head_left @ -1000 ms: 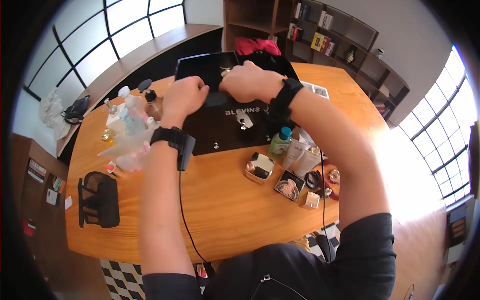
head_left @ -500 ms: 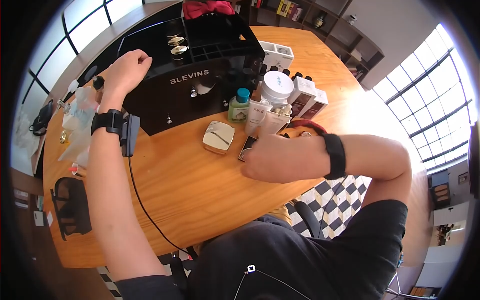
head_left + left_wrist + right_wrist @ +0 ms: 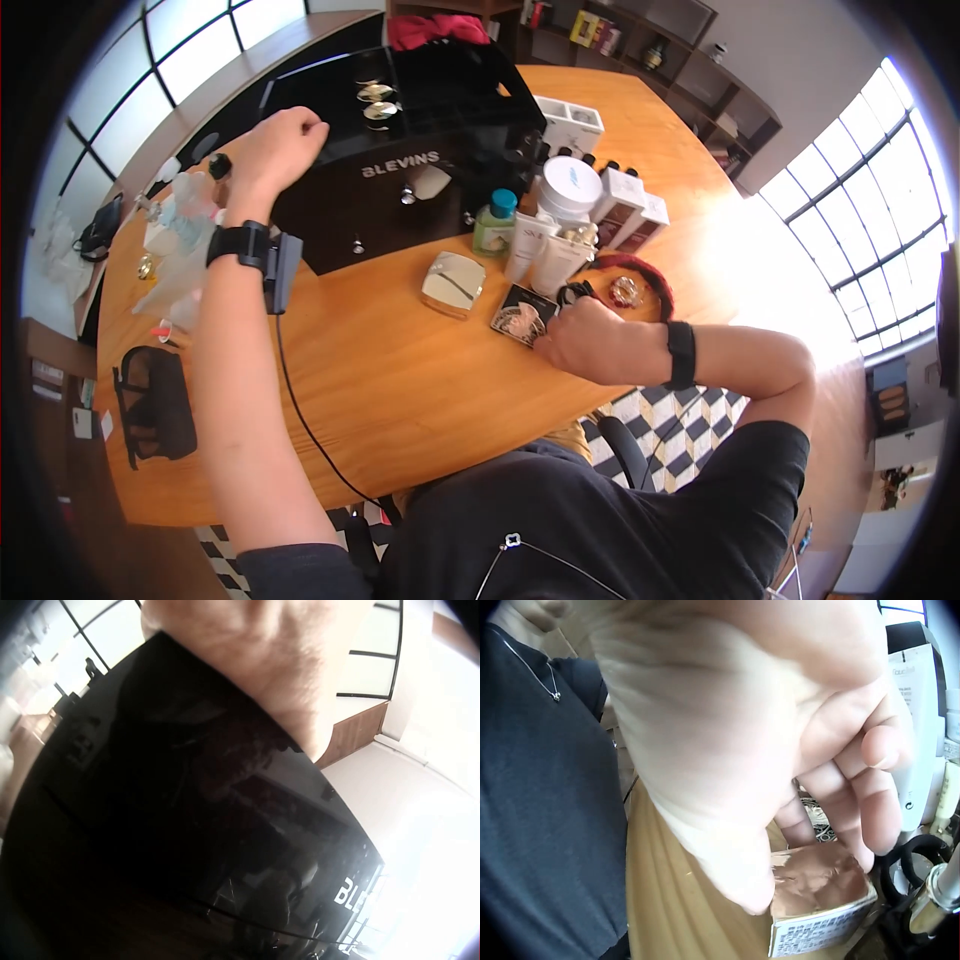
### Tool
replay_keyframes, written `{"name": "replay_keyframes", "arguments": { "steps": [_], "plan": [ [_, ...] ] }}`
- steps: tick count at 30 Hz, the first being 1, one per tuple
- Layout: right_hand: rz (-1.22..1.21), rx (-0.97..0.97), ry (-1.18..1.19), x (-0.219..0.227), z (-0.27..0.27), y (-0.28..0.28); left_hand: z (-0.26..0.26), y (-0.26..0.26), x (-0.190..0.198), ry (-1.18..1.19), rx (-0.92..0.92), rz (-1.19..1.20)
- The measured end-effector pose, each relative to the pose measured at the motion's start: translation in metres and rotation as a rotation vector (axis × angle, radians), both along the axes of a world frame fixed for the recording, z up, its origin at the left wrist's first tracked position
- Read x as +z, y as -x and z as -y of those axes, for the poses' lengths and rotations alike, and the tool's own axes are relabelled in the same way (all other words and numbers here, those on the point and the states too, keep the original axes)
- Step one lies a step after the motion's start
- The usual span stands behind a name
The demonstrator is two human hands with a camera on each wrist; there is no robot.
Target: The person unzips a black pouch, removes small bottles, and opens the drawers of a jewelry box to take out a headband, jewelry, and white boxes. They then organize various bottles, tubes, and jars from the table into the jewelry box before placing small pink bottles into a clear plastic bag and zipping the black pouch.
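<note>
My left hand rests at the front left top edge of a glossy black organizer box lettered BLEVINS, its fingers loosely curled. In the left wrist view, the heel of that hand overlaps the organizer's upper edge. At the table's front right, my right hand reaches down with bent fingers. The right wrist view shows it gripping a small printed box with a crumpled copper-coloured top, thumb on one side and fingers on the other. Close by lie a black-backed case with a round pattern and a black coiled band.
A mirrored square compact lies left of the case. Behind are a green bottle, white tubes, a white jar and boxes. A red headband curves around a bracelet. Far left lies a black mesh pouch.
My right hand has left the organizer's top and come down to the small box at the front right. My left hand stays at the organizer's edge; the head view has swung right.
</note>
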State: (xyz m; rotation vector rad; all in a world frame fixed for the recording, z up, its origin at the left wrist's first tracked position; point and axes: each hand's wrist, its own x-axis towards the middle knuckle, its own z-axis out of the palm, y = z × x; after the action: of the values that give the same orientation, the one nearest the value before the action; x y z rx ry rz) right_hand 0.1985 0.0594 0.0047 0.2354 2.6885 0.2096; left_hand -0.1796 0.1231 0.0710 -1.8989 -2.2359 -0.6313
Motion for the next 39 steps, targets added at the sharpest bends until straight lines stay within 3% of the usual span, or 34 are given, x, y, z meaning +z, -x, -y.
{"name": "replay_keyframes", "arguments": {
  "steps": [3,4,9,13,15,17,20,23,31,38,39],
  "plan": [
    [-0.046,0.044,0.057,0.009,0.003,0.007,0.002,-0.002,-0.001,-0.025,0.023,-0.005],
    [-0.003,-0.034,0.159,0.019,0.004,0.016,0.002,-0.003,0.000,-0.030,0.020,-0.020],
    [-0.482,0.098,0.167,0.121,0.001,0.072,0.003,-0.006,0.000,-0.041,0.035,0.014],
    [-0.979,0.207,-0.049,0.158,-0.051,0.129,0.006,-0.007,0.001,-0.048,0.036,0.007],
    [-1.030,0.158,-0.060,0.162,-0.079,0.156,0.008,-0.011,0.004,-0.033,0.061,-0.025],
    [-0.901,0.011,-0.093,0.159,-0.094,0.176,0.004,-0.006,0.000,-0.046,0.037,-0.008],
    [-0.657,-0.036,-0.120,0.134,-0.121,0.201,-0.002,0.003,-0.013,-0.161,-0.009,-0.044],
    [-0.369,-0.121,-0.074,0.120,-0.129,0.211,0.000,-0.001,-0.006,-0.104,0.022,-0.010],
    [-0.395,-0.222,0.010,0.120,-0.136,0.213,0.004,-0.005,-0.004,-0.112,0.036,0.012],
    [-0.622,0.084,-0.369,0.102,-0.136,0.200,-0.001,0.002,-0.007,-0.114,-0.016,0.032],
    [-0.672,0.128,-0.336,0.104,-0.127,0.194,-0.001,0.002,-0.007,-0.120,-0.030,0.047]
  ]
}}
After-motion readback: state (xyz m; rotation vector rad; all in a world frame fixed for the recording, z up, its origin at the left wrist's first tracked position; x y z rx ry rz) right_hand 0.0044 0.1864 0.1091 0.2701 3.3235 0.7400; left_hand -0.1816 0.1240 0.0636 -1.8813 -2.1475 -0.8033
